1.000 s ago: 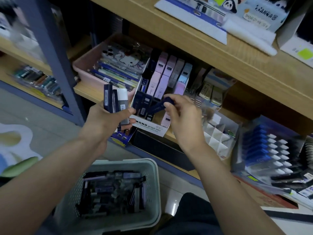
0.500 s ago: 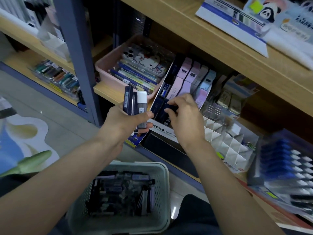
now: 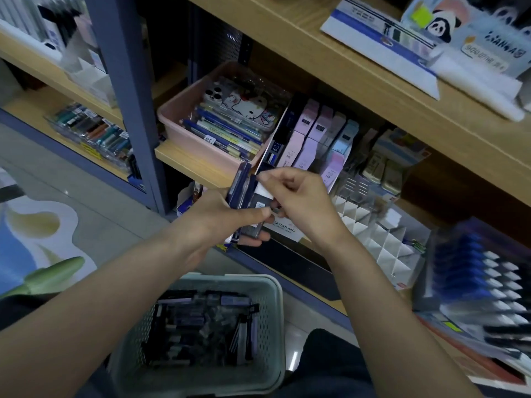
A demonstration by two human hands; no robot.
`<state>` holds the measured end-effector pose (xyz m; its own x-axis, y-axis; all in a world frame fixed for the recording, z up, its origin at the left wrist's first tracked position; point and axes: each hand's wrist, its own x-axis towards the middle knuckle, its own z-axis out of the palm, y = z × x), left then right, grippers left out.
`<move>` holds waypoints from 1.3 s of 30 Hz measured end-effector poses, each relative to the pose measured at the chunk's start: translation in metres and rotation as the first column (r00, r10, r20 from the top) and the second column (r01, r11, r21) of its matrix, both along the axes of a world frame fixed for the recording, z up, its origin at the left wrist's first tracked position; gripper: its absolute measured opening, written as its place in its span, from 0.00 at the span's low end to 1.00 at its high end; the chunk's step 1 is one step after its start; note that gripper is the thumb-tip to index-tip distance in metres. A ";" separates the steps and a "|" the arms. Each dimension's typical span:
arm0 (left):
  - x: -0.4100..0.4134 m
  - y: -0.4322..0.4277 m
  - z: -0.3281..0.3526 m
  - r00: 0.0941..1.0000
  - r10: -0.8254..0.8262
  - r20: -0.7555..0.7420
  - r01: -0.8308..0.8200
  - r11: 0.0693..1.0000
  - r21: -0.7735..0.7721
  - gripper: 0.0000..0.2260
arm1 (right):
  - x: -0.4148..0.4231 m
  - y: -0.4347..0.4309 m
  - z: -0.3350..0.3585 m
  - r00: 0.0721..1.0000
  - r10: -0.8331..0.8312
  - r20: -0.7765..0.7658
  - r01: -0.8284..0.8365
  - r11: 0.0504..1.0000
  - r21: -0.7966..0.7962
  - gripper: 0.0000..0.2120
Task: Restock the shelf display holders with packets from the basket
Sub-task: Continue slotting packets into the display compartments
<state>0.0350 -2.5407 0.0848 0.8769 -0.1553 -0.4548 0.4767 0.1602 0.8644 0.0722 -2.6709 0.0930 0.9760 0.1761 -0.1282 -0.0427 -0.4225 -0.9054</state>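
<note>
Packets [image 3: 243,191] in left hand [image 3: 218,223], labels blurred, partly behind right hand [image 3: 301,203]

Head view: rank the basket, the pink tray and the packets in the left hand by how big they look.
1. basket, though it is nearest the camera, which flatters it
2. pink tray
3. packets held in the left hand

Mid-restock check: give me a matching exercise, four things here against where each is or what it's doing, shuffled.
1 basket
2 pink tray
3 left hand
4 right hand

A pinches a packet in the stack
B below both hands, holding loose packets
C grips the stack of packets
D on the shelf, left of the display holder

Pairs: 1-B, 2-D, 3-C, 4-A
</note>
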 end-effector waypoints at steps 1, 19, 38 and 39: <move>0.000 0.000 0.000 1.000 0.015 0.010 -0.015 1.000 0.005 0.07 | 0.000 -0.003 0.003 0.999 -0.032 -0.009 0.032 0.999 0.024 0.04; 0.003 -0.051 -0.003 0.989 -0.072 0.129 0.056 0.991 0.119 0.11 | -0.014 -0.129 0.011 0.773 -0.310 0.553 0.526 0.801 -0.286 0.04; 0.000 -0.099 -0.012 0.989 -0.130 0.072 0.122 0.987 0.109 0.07 | -0.012 -0.189 -0.028 0.853 -0.267 0.447 0.496 0.681 -0.539 0.09; 0.000 -0.100 -0.013 0.988 -0.136 0.066 0.129 0.986 0.105 0.07 | -0.011 -0.189 -0.029 0.856 -0.265 0.444 0.493 0.677 -0.547 0.08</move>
